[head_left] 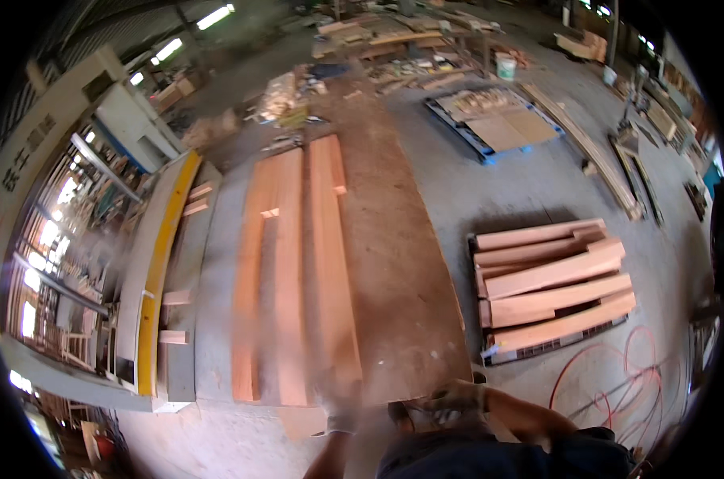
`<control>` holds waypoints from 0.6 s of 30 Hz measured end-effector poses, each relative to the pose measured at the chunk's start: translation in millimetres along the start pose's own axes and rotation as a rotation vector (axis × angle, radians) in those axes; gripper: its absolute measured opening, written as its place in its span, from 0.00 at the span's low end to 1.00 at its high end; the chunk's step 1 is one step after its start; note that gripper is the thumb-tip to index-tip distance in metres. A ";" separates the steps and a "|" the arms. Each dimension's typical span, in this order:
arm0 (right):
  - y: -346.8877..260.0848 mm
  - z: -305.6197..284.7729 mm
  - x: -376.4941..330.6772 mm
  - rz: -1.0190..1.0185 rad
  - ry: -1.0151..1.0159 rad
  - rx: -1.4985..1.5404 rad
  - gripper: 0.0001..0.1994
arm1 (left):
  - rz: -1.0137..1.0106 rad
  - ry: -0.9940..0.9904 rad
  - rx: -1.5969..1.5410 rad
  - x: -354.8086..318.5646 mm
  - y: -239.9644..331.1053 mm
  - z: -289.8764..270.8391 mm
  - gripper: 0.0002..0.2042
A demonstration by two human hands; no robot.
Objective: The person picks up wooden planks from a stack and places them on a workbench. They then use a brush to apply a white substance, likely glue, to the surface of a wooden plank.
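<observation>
Three long reddish boards lie side by side, running away from me: a left board (249,303), a middle board (290,279) and a right board (332,263). My left hand (342,411), in a pale glove, is at the near end of the right board; blur hides its fingers and whether it touches the wood. Close to my body, past the near edge of the brown sheet (398,287), is my gloved right hand (458,397). Its fingers are too unclear to show whether anything is in them. Small wood blocks (270,213) sit by the boards.
A machine with a yellow rail (158,279) stands on the left. To the right, thick timber pieces (553,275) lie stacked on a dark pallet, with a red hose (565,375) on the floor nearby. Farther off are a blue pallet (498,128) and long planks (581,148).
</observation>
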State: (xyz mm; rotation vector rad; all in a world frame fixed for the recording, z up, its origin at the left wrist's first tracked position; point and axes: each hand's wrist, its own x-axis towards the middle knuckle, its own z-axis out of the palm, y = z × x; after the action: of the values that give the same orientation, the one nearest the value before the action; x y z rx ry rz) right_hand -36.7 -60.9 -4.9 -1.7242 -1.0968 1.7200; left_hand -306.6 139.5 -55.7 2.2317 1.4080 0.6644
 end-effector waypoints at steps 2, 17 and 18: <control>103.5 11.7 -32.2 0.058 0.161 0.174 0.21 | 0.117 -0.074 0.087 -0.7 43.6 18.5 0.35; 427.3 -7.9 -95.0 0.871 0.987 1.223 0.14 | 0.417 -0.383 0.291 63.4 244.1 226.8 0.38; 425.6 -23.4 -90.7 0.864 0.992 1.318 0.14 | 0.421 -0.345 0.356 71.6 239.1 244.2 0.40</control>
State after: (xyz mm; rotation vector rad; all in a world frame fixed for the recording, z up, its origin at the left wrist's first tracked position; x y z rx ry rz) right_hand 84.5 -371.6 -285.4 -1.6414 1.1219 1.0439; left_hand 35.6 86.2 -100.6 2.7940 0.9492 0.1340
